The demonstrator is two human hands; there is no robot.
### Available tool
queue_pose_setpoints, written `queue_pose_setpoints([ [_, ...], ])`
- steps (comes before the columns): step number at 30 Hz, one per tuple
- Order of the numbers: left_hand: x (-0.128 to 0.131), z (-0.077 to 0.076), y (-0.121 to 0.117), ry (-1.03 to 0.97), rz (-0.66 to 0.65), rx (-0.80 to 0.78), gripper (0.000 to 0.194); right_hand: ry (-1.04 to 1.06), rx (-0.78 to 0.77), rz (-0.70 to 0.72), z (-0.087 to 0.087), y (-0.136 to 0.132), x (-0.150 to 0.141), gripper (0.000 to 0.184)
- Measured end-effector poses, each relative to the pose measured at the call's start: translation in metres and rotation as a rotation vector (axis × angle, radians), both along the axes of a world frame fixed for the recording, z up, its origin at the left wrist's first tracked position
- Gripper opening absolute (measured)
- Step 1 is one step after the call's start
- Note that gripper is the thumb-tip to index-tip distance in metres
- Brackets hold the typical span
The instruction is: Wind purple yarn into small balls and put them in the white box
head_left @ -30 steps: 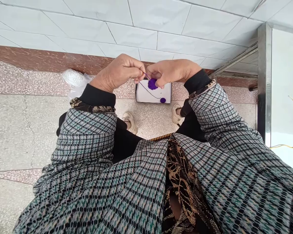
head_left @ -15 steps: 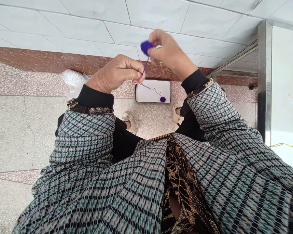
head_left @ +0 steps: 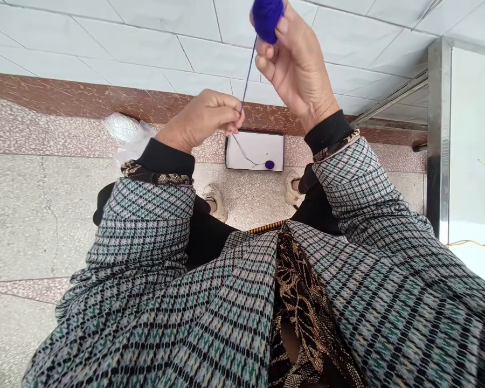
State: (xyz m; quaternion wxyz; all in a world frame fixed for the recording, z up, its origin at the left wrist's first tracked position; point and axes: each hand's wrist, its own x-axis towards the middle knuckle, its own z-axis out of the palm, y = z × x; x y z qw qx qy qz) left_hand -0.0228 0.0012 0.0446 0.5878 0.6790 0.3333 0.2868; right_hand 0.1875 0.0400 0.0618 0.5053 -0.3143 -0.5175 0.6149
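Holds a purple yarn ball high in the right grip, clamped in bent fingers at the top edge of view, before the tiled wall. Pinches the purple strand from it in the left grip, lower down, with thumb and forefinger together. Has a clear-wrapped white bundle to the left, partly screened by the left cuff, and a steel-framed white panel well apart to the right. Has pale shoes on the floor, nearer than a shallow, dark-edged white box. Has inside that a small purple ball near the front right corner, with a thin line trailing toward the left grip.
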Motion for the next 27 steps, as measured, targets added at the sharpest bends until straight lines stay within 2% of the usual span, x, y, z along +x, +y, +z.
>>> queue_pose_setpoints([
  [2, 0.003, 0.003, -0.003, 0.048, -0.098, 0.052, 0.011, -0.101, -0.039, -0.05, -0.008, 0.003, -0.004, 0.028],
  [4, 0.002, 0.006, -0.005, 0.05, -0.15, 0.1, 0.01, -0.379, -0.069, -0.045, -0.009, -0.002, -0.004, 0.025],
  [6, -0.003, 0.009, -0.004, 0.008, -0.131, 0.109, 0.012, -0.649, -0.014, 0.045, -0.004, -0.013, 0.0, 0.027],
  [8, -0.009, 0.01, -0.003, -0.035, -0.049, 0.083, 0.013, -0.809, 0.069, 0.224, 0.005, -0.024, 0.006, 0.021],
  [11, -0.015, 0.008, 0.001, -0.051, 0.084, 0.032, 0.014, -0.761, 0.069, 0.537, 0.019, -0.034, 0.012, 0.015],
  [13, -0.014, 0.005, 0.002, -0.061, 0.145, 0.044, 0.016, -0.566, 0.012, 0.613, 0.027, -0.036, 0.012, 0.023],
  [15, -0.011, 0.002, 0.003, -0.097, 0.18, 0.067, 0.016, -0.338, -0.013, 0.495, 0.031, -0.033, 0.01, 0.036],
  [17, -0.008, 0.0, 0.004, -0.135, 0.178, 0.049, 0.014, -0.125, 0.003, 0.255, 0.03, -0.027, 0.005, 0.042],
  [20, -0.004, 0.001, 0.001, -0.061, 0.042, 0.031, 0.013, 0.029, 0.012, -0.031, 0.017, -0.014, -0.006, 0.031],
  [22, -0.003, 0.006, -0.003, 0.033, -0.08, 0.074, 0.015, -0.072, -0.019, -0.127, 0.004, -0.009, -0.012, 0.023],
  [24, -0.003, 0.011, -0.006, 0.071, -0.125, 0.116, 0.016, -0.331, -0.024, -0.135, -0.006, -0.009, -0.013, 0.022],
  [26, -0.006, 0.015, -0.008, 0.057, -0.09, 0.128, 0.016, -0.633, 0.024, -0.009, -0.008, -0.015, -0.008, 0.02],
  [27, -0.008, 0.016, -0.007, 0.04, -0.054, 0.121, 0.015, -0.748, 0.048, 0.119, -0.005, -0.02, -0.005, 0.018],
])
